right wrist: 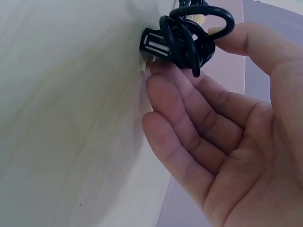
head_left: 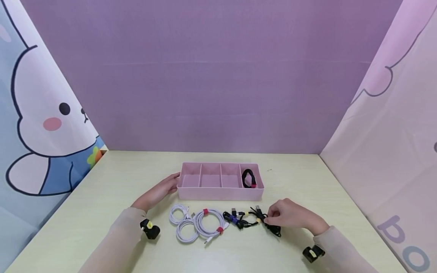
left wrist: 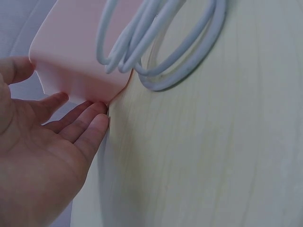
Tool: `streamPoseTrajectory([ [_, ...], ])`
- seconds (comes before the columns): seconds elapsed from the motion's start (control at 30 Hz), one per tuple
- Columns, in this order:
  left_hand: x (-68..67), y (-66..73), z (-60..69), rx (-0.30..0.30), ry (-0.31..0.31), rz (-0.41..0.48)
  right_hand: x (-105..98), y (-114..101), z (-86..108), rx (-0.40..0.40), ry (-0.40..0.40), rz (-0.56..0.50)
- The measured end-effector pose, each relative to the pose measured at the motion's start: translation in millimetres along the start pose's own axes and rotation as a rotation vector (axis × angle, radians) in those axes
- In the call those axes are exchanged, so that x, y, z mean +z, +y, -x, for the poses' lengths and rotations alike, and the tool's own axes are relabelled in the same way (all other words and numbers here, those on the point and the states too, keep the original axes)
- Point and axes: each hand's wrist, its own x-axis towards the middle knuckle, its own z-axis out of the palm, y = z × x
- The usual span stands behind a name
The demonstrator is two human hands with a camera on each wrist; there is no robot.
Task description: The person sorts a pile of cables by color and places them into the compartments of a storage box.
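The pink four-compartment box (head_left: 220, 194) stands on the table, a coiled black cable with a red tie (head_left: 253, 185) in its rightmost compartment. My left hand (head_left: 159, 192) touches the box's left end with its fingers extended; in the left wrist view the fingertips rest on the pink wall (left wrist: 80, 75). My right hand (head_left: 291, 215) pinches a bundled black cable (head_left: 274, 229) between thumb and fingers at the right of the row. The right wrist view shows the black loops (right wrist: 189, 42) and a USB plug (right wrist: 156, 45) at the fingertips of the right hand (right wrist: 213, 127).
In front of the box lie coiled white cables (head_left: 187, 231), one with red ties (head_left: 206, 211). Right of them sits a black cable with a blue tie (head_left: 233, 219), close to another with yellow ties. A purple panel (head_left: 211, 83) stands behind the table (head_left: 136, 170).
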Motion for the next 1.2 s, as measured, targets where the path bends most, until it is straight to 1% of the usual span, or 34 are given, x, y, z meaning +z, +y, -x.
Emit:
streamPoseTrajectory([
  [0.3, 0.4, 1.1, 0.1, -0.024, 0.002, -0.015, -3, 0, 2.1, -0.017, 0.020, -0.010],
  [0.4, 0.7, 0.8, 0.1, -0.031, 0.005, -0.013, -5, -1, 2.7, -0.041, 0.025, -0.021],
  [0.63, 0.9, 0.9, 1.2, -0.024, 0.007, 0.000, -10, -3, 4.1, -0.097, 0.060, -0.016],
  [0.83, -0.4, 1.7, 1.2, -0.031, 0.007, -0.004, -12, -2, 5.2, -0.098, 0.072, -0.021],
  [1.2, -2.1, -1.1, 1.5, -0.021, 0.000, 0.017, -16, -7, 6.9, -0.100, 0.109, -0.030],
])
